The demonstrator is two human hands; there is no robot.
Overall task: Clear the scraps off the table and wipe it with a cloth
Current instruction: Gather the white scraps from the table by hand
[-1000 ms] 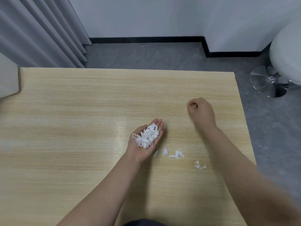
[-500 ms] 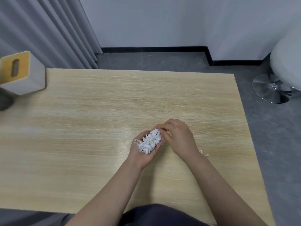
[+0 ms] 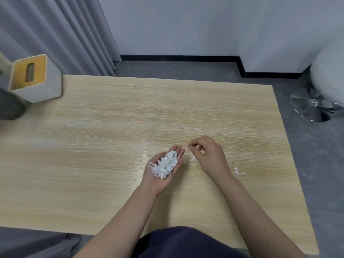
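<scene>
My left hand (image 3: 163,170) lies flat and cupped as a tray for the paper scraps (image 3: 164,165), while my right hand (image 3: 206,155), fingers curled, hovers over strays (image 3: 238,171) on the table (image 3: 111,127).

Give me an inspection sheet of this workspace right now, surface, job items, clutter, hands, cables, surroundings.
Surface: light wood table, bare grain over most of it.
Job's things: pile of white paper scraps in the left palm; loose scraps on the table right of the right wrist; one small scrap beside the right hand. No cloth seen.
Clutter: tissue box at the far left corner; dark round object at the left edge, cut off.
Hands: left hand palm up, cupping the pile; right hand fingers curled, grip contents too small to tell.
Cables: nothing seen.
Surroundings: grey curtain, chrome stool base, grey floor.
</scene>
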